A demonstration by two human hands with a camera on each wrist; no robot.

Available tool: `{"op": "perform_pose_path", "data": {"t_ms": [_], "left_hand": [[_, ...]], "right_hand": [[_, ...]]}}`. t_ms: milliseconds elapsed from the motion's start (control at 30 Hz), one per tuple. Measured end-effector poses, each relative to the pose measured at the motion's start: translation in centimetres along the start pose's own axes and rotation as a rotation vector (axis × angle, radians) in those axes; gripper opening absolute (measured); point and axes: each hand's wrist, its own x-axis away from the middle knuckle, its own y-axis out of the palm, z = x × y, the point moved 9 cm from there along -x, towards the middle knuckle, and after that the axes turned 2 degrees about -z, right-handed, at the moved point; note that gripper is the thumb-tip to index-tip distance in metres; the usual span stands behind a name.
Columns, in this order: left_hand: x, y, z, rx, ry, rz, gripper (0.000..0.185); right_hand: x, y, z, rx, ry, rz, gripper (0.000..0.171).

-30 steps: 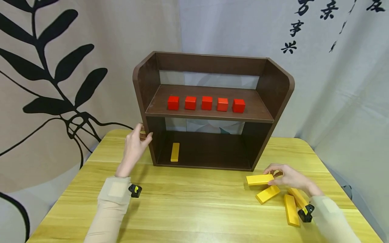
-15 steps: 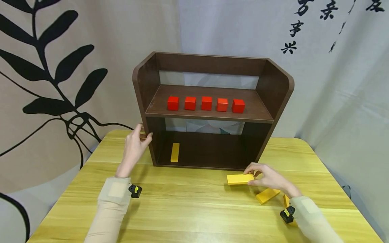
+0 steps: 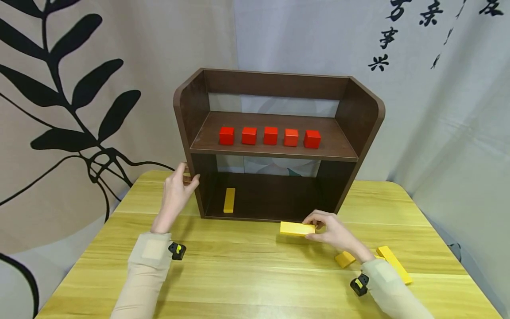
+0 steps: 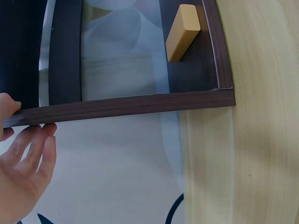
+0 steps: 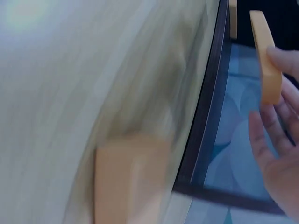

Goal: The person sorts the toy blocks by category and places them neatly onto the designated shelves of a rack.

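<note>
On the table (image 3: 247,270) stands the shelf (image 3: 279,150), which my left hand (image 3: 177,190) grips by its left wall, apparently to brace it. My right hand (image 3: 332,230) pinches a yellow block (image 3: 296,228) flat, just before the lower opening where another block (image 3: 229,200) lies.

Left hand (image 4: 21,172) grips dark shelf side panel (image 4: 126,105), thumb over its edge, fingers under. Yellow block (image 4: 182,31) lies inside shelf, near corner. Wooden table (image 4: 252,116) at right.
</note>
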Motion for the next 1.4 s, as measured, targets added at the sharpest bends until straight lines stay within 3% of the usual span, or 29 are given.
{"op": "perform_pose_path", "data": {"t_ms": [333, 833, 1400], "left_hand": [[-0.1, 0.0, -0.1, 0.001, -0.007, -0.009, 0.024], [-0.2, 0.1, -0.2, -0.005, -0.016, -0.025, 0.024], [0.0, 0.1, -0.3, -0.018, -0.028, -0.024, 0.025]], "right_hand": [[-2.1, 2.2, -1.6, -0.030, 0.057, 0.139, 0.025], [-5.0, 4.8, -2.5, -0.051, 0.285, 0.283, 0.024], [-7.2, 7.0, -2.3, -0.028, 0.411, 0.311, 0.025]]}}
